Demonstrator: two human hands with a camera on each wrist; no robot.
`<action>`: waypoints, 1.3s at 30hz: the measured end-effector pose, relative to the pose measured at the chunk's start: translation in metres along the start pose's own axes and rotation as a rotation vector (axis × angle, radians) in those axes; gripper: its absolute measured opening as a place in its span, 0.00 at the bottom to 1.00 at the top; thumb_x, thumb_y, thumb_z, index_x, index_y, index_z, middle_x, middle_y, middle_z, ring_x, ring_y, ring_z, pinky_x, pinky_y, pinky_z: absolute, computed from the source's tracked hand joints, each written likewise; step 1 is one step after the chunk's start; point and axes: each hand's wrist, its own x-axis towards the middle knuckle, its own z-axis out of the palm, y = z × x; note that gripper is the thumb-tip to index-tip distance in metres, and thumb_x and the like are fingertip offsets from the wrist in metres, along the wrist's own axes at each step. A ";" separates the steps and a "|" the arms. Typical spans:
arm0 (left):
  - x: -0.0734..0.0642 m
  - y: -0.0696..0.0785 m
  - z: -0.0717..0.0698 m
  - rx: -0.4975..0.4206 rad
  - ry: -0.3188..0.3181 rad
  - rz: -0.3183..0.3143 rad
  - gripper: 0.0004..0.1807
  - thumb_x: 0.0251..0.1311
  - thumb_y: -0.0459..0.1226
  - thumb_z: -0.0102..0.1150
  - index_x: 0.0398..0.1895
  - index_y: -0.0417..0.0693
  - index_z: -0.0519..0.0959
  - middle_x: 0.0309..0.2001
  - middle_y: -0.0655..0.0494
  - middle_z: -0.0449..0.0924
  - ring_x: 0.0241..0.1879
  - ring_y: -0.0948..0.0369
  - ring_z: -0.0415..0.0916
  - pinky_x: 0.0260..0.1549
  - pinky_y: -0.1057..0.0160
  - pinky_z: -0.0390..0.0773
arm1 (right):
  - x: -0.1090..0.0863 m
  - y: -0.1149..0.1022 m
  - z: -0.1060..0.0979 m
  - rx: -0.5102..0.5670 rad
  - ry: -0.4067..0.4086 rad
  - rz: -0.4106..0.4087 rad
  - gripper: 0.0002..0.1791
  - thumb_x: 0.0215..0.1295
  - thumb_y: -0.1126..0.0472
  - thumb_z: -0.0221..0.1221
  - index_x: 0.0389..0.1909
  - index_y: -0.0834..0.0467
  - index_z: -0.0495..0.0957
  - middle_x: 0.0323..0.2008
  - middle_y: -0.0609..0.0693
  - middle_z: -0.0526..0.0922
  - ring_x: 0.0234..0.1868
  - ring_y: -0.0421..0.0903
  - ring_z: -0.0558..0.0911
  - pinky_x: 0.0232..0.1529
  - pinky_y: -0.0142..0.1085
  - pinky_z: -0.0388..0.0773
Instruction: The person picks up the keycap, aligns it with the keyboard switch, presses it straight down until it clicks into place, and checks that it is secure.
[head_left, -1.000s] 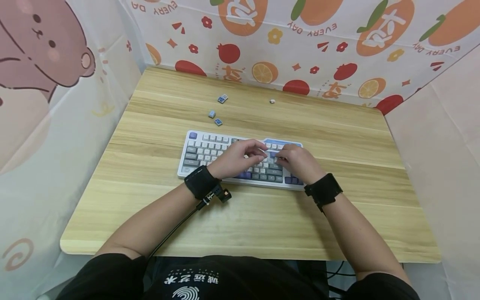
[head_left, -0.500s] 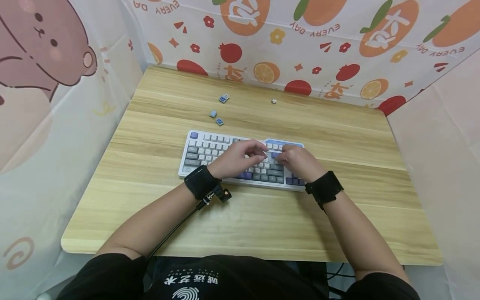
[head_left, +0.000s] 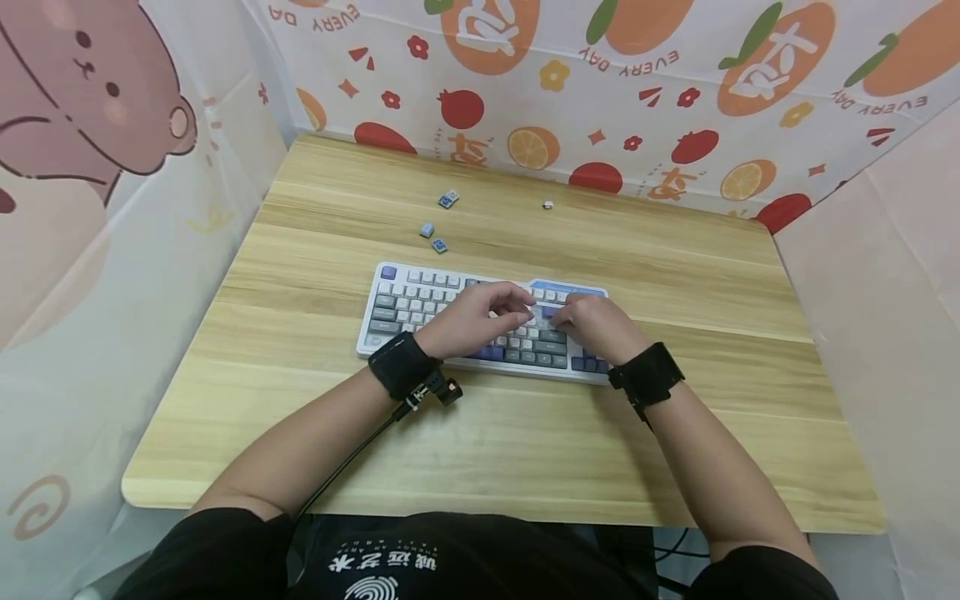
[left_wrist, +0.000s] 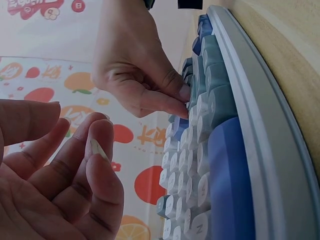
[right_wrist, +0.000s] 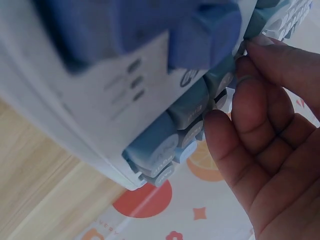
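A white-framed keyboard (head_left: 397,304) with white, grey and blue keys lies at the middle of the table. My right hand (head_left: 600,327) is over its right part. In the right wrist view, the thumb (right_wrist: 285,57) and index fingertip pinch at a key among the grey and blue ones. Those fingertips hide most of that keycap. My left hand (head_left: 476,317) hovers over the keyboard's middle, its fingers loosely bent and apart. Nothing shows between them in the left wrist view, where a long blue key (left_wrist: 230,175) and white keys (left_wrist: 187,165) stand beside it.
Behind the keyboard lie loose blue keycaps (head_left: 427,230), one near the blue-and-white pieces (head_left: 448,199) farther back. A small white piece (head_left: 547,205) lies near the rear edge of the wooden table (head_left: 510,450). Printed cloth (head_left: 570,108) hangs behind. A cable runs along my left forearm.
My right thumb and index fingertip have drawn slightly closer together at the same spot on the keyboard. My left hand, the keyboard and the loose pieces stay as they were.
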 end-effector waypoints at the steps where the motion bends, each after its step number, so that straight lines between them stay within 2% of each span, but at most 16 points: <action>1: 0.000 0.000 0.000 0.006 0.002 -0.001 0.13 0.69 0.39 0.57 0.54 0.48 0.79 0.46 0.47 0.84 0.42 0.62 0.80 0.40 0.60 0.78 | 0.000 0.000 0.000 0.004 -0.002 0.005 0.09 0.58 0.69 0.68 0.39 0.56 0.89 0.34 0.51 0.86 0.36 0.43 0.83 0.39 0.37 0.82; 5: 0.003 0.003 -0.006 0.051 -0.002 0.010 0.13 0.69 0.39 0.57 0.54 0.47 0.79 0.45 0.51 0.84 0.43 0.63 0.79 0.41 0.59 0.79 | 0.001 0.000 -0.001 0.012 -0.012 0.026 0.09 0.59 0.69 0.67 0.39 0.57 0.88 0.37 0.51 0.87 0.40 0.45 0.84 0.42 0.39 0.82; 9: 0.009 0.005 -0.022 0.111 -0.013 0.004 0.13 0.69 0.38 0.57 0.54 0.47 0.78 0.45 0.50 0.84 0.44 0.61 0.79 0.44 0.58 0.78 | -0.003 0.001 0.000 0.008 -0.003 0.057 0.07 0.60 0.68 0.66 0.39 0.57 0.88 0.37 0.51 0.87 0.40 0.46 0.84 0.43 0.40 0.81; 13: 0.019 0.004 -0.049 0.181 0.000 -0.044 0.14 0.69 0.38 0.57 0.55 0.48 0.78 0.46 0.51 0.83 0.45 0.61 0.79 0.46 0.59 0.78 | -0.010 0.002 0.003 -0.007 0.027 0.067 0.06 0.61 0.67 0.66 0.38 0.57 0.89 0.36 0.51 0.87 0.39 0.46 0.84 0.42 0.40 0.81; 18: 0.034 0.000 -0.089 0.269 0.036 -0.137 0.15 0.68 0.36 0.57 0.57 0.46 0.77 0.48 0.50 0.81 0.48 0.58 0.78 0.47 0.58 0.79 | -0.015 0.001 0.003 -0.014 0.053 0.058 0.06 0.61 0.67 0.66 0.38 0.57 0.89 0.35 0.51 0.87 0.39 0.46 0.85 0.41 0.39 0.82; 22: 0.045 -0.005 -0.118 0.381 0.073 -0.210 0.16 0.68 0.35 0.57 0.57 0.43 0.76 0.49 0.47 0.80 0.49 0.54 0.77 0.48 0.55 0.77 | -0.015 0.001 0.002 -0.016 0.062 0.061 0.06 0.61 0.67 0.66 0.38 0.57 0.88 0.36 0.51 0.87 0.39 0.46 0.85 0.41 0.39 0.82; 25: 0.053 -0.015 -0.134 0.495 0.085 -0.241 0.17 0.66 0.33 0.58 0.57 0.42 0.76 0.51 0.43 0.79 0.51 0.50 0.76 0.50 0.51 0.75 | -0.013 0.000 0.001 -0.015 0.068 0.058 0.06 0.60 0.67 0.66 0.38 0.58 0.88 0.35 0.51 0.87 0.39 0.46 0.85 0.41 0.39 0.82; 28: 0.060 -0.030 -0.144 0.620 0.056 -0.270 0.18 0.64 0.30 0.58 0.58 0.40 0.76 0.54 0.40 0.78 0.54 0.47 0.74 0.54 0.48 0.73 | -0.013 0.001 0.002 -0.014 0.073 0.054 0.06 0.60 0.68 0.67 0.37 0.58 0.88 0.35 0.51 0.87 0.39 0.46 0.85 0.41 0.39 0.82; 31: 0.066 -0.045 -0.150 0.718 -0.002 -0.315 0.21 0.63 0.26 0.55 0.59 0.41 0.76 0.58 0.38 0.76 0.58 0.45 0.73 0.57 0.46 0.72 | -0.012 0.000 0.004 -0.011 0.074 0.052 0.06 0.60 0.68 0.67 0.38 0.58 0.88 0.36 0.51 0.87 0.39 0.46 0.85 0.42 0.39 0.82; 35: 0.072 -0.062 -0.158 0.786 -0.075 -0.381 0.25 0.61 0.21 0.48 0.61 0.43 0.76 0.62 0.39 0.73 0.61 0.45 0.70 0.59 0.46 0.71 | -0.011 -0.001 0.006 -0.008 0.071 0.048 0.06 0.60 0.67 0.66 0.38 0.57 0.88 0.36 0.51 0.87 0.40 0.46 0.85 0.42 0.39 0.82; 39: 0.074 -0.071 -0.163 0.823 -0.118 -0.412 0.25 0.62 0.22 0.47 0.61 0.43 0.76 0.65 0.38 0.70 0.64 0.45 0.68 0.63 0.46 0.68 | -0.009 -0.004 0.006 -0.007 0.073 0.033 0.07 0.61 0.67 0.66 0.38 0.57 0.88 0.36 0.51 0.87 0.40 0.46 0.85 0.42 0.39 0.82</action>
